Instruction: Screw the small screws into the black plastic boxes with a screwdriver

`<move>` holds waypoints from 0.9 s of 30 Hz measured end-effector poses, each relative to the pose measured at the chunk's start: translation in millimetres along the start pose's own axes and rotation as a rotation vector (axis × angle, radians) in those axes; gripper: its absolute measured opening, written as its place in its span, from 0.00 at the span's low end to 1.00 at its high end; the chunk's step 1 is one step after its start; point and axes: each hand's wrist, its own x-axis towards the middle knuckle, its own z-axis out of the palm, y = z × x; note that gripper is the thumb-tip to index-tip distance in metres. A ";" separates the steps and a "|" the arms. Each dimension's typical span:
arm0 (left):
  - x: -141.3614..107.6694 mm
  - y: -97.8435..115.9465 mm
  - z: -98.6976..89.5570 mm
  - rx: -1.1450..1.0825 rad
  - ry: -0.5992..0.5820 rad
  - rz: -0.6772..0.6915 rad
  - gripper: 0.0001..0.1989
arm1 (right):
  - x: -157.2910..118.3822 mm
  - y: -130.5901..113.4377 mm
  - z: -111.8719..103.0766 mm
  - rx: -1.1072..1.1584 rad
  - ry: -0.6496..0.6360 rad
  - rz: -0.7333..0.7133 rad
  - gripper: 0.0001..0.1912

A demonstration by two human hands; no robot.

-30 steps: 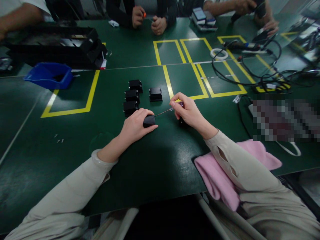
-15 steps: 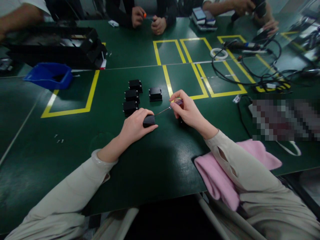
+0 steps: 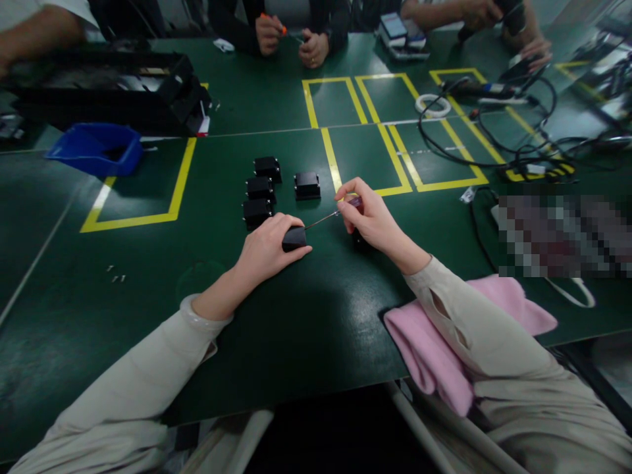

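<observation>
My left hand (image 3: 270, 245) grips a small black block-shaped part (image 3: 295, 238) against the green table, fingers over its far side and thumb along the near side. In my right hand (image 3: 364, 214) is a screwdriver (image 3: 323, 218), pinched by its dark handle, with the thin shaft pointing left. Its tip meets the right end of the black part; the exact contact spot is too small to make out. Beyond my left hand, several similar black parts with shiny screws stand in a column (image 3: 260, 189), and another black part (image 3: 307, 185) stands beside them. A dark object (image 3: 359, 240) shows partly under my right hand.
Three small screws (image 3: 116, 275) lie left. A blue scoop-like bin (image 3: 99, 150) and black trays (image 3: 113, 85) stand at the far left. A pink cloth (image 3: 434, 336) lies under my right forearm. Cables (image 3: 518, 151) spread at right. Co-workers' hands (image 3: 313, 49) are across the table.
My hands, the black part and the screwdriver look almost unmoved. Across the table, a co-worker's hand with an orange-handled tool has shifted slightly left.
</observation>
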 end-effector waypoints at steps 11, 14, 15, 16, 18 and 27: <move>-0.6 -1.2 0.9 0.009 0.009 0.016 0.18 | 0.2 2.2 0.2 -0.003 0.009 -0.023 0.07; -0.5 -1.7 1.3 0.010 0.013 0.021 0.18 | 0.6 3.8 0.5 -0.005 -0.003 -0.001 0.10; -0.5 -1.7 1.4 0.011 0.015 0.021 0.18 | 0.5 3.7 0.5 -0.007 -0.002 0.004 0.10; -0.4 -1.6 1.4 0.011 0.016 0.021 0.18 | 0.2 3.2 0.6 -0.007 0.003 0.003 0.08; -0.4 -1.4 1.3 0.010 0.014 0.019 0.18 | -0.5 1.5 0.5 -0.007 0.015 -0.013 0.04; -0.3 -1.6 1.2 0.005 0.016 0.022 0.18 | 0.3 0.9 -0.8 -0.017 -0.021 0.019 0.09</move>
